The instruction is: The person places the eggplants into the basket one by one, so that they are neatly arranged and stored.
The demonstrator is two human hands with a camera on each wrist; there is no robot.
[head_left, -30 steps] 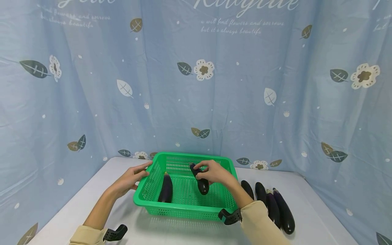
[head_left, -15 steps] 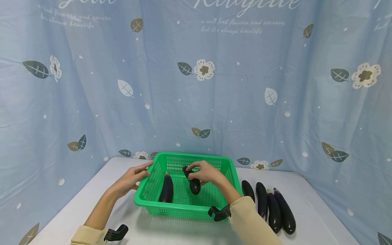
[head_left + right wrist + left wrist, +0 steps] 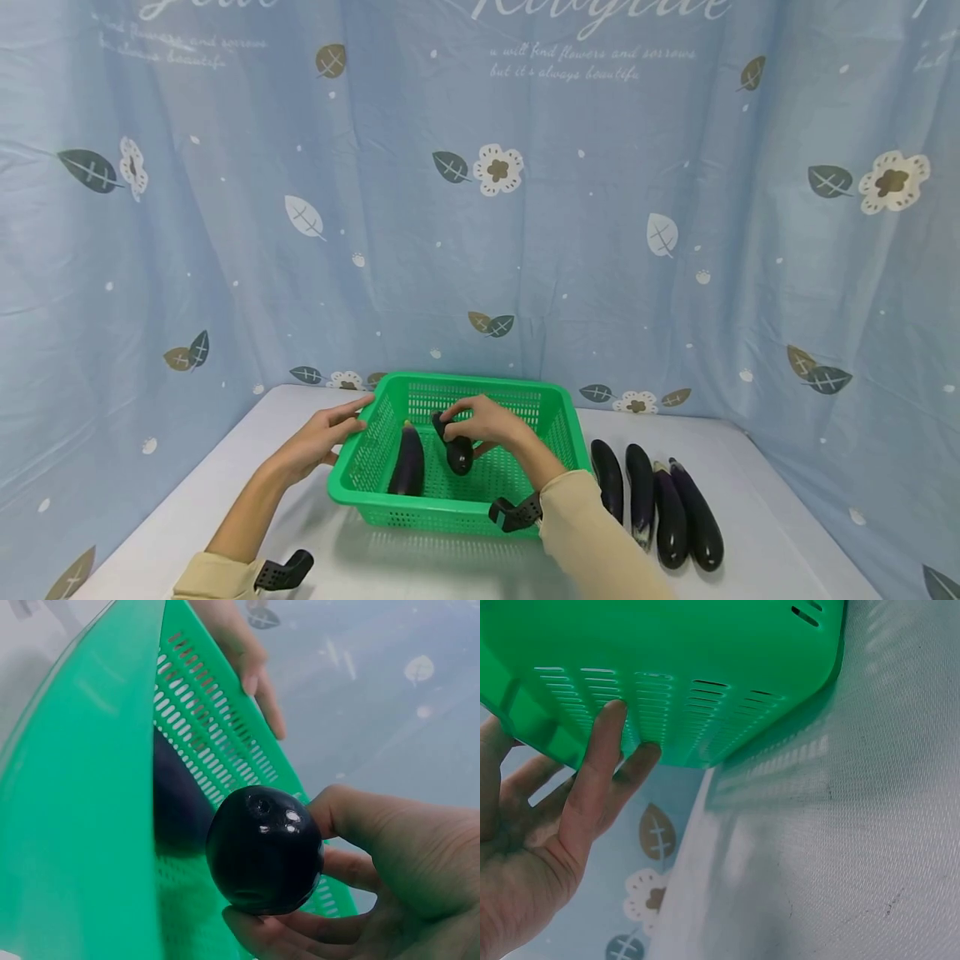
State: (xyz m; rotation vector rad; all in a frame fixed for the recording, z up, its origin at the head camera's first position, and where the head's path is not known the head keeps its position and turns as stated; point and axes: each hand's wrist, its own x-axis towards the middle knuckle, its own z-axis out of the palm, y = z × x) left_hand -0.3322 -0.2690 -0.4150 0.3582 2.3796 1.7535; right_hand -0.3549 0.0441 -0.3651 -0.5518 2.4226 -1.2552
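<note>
My right hand (image 3: 480,421) holds an eggplant (image 3: 459,457) inside the green plastic basket (image 3: 450,506), thumb and fingers about its sides. In the right wrist view the glossy round end of this eggplant (image 3: 262,855) faces the camera. To its left, another eggplant (image 3: 408,462) lies on the basket floor along the left side. My left hand (image 3: 318,437) rests at the basket's left rim, fingers extended. Seen from the left wrist, two fingers of the left hand (image 3: 547,832) press against the perforated outer wall (image 3: 667,690).
Several eggplants (image 3: 671,517) lie side by side on the white table (image 3: 780,533), right of the basket. A blue curtain (image 3: 585,275) printed with leaves and flowers hangs behind the table.
My right hand has moved left within the basket with its eggplant, closer to the one lying there. The left hand and the basket have stayed in place.
</note>
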